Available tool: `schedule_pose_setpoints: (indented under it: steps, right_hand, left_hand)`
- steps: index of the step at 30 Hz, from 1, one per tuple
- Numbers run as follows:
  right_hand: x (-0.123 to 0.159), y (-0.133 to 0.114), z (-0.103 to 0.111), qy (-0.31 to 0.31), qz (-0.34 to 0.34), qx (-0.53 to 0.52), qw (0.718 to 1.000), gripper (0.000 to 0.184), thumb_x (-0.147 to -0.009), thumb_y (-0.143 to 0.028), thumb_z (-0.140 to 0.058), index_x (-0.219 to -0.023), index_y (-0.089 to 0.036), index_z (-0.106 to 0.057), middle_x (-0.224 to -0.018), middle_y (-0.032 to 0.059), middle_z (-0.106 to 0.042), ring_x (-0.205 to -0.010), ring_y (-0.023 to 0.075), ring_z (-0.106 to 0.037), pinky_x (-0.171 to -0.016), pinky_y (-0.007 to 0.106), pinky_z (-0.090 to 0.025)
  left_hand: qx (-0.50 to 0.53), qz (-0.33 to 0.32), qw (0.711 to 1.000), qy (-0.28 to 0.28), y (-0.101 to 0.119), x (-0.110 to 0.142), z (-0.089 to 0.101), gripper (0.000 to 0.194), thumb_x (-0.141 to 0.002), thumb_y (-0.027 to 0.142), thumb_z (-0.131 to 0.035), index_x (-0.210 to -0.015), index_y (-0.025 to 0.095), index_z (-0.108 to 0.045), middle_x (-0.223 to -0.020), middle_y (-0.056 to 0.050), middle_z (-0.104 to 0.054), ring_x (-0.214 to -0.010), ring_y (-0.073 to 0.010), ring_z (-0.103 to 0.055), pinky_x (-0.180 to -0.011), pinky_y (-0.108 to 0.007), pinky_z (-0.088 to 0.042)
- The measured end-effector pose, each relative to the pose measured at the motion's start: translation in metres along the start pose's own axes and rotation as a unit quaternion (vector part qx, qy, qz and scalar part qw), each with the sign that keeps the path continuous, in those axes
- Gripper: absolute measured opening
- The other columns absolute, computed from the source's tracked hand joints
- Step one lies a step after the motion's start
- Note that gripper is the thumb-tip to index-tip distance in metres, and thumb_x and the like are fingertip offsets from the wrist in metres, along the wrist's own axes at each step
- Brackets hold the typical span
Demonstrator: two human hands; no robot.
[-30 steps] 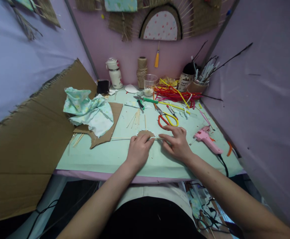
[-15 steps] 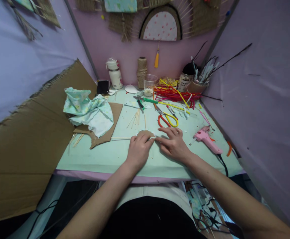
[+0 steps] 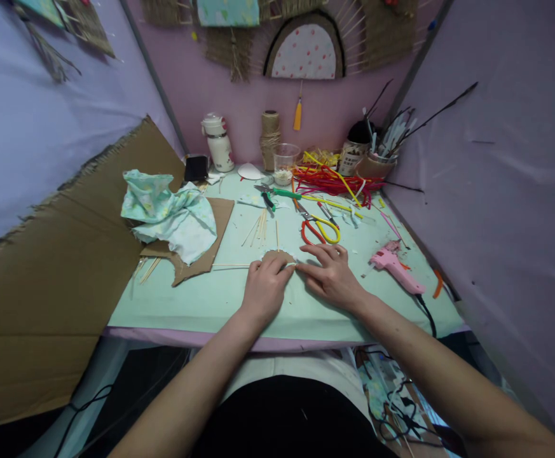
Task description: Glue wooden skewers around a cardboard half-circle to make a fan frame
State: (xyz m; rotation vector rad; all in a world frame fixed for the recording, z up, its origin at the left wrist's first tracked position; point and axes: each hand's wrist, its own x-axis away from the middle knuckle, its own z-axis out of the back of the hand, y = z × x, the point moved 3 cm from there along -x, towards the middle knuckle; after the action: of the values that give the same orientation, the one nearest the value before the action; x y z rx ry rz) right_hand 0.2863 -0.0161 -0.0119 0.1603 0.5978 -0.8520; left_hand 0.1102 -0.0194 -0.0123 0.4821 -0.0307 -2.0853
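Note:
A small rounded cardboard piece [image 3: 278,256] lies on the table with its near part under my left hand [image 3: 266,285]. My left fingers are bent over it and hold it down, thumb pointing right along its lower edge. One thin wooden stick [image 3: 278,235] juts from its far edge, and pale sticks [image 3: 230,266] reach out leftward from under the hand. At the cardboard's right corner, the index fingertip of my right hand [image 3: 330,275] touches down close to the left thumb. The other right fingers are stretched out, apart. What lies under the fingertips is hidden.
Loose sticks [image 3: 260,226], scissors [image 3: 316,229] and green-handled pliers [image 3: 268,198] lie beyond my hands. A pink glue gun [image 3: 398,268] rests at right, its cord over the edge. Cardboard [image 3: 220,222] under crumpled cloth [image 3: 177,216] is left; red pipe cleaners [image 3: 327,183] lie behind.

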Motion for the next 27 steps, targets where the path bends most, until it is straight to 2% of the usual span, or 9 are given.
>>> schedule_pose_setpoints:
  steps: [27]
  right_hand:
    - [-0.0011, 0.0003, 0.0000, -0.032, -0.012, 0.004, 0.999, 0.026, -0.086, -0.020, -0.061, -0.108, -0.028, -0.073, -0.136, 0.0074, -0.059, -0.122, 0.0280, -0.047, -0.102, 0.047, -0.026]
  left_hand:
    - [0.002, 0.005, 1.000, 0.004, 0.0007, -0.0004, 0.0014, 0.029, -0.100, 0.018, -0.047, -0.118, 0.028, -0.067, -0.120, -0.002, -0.069, -0.110, -0.0191, -0.058, -0.083, -0.036, -0.033]
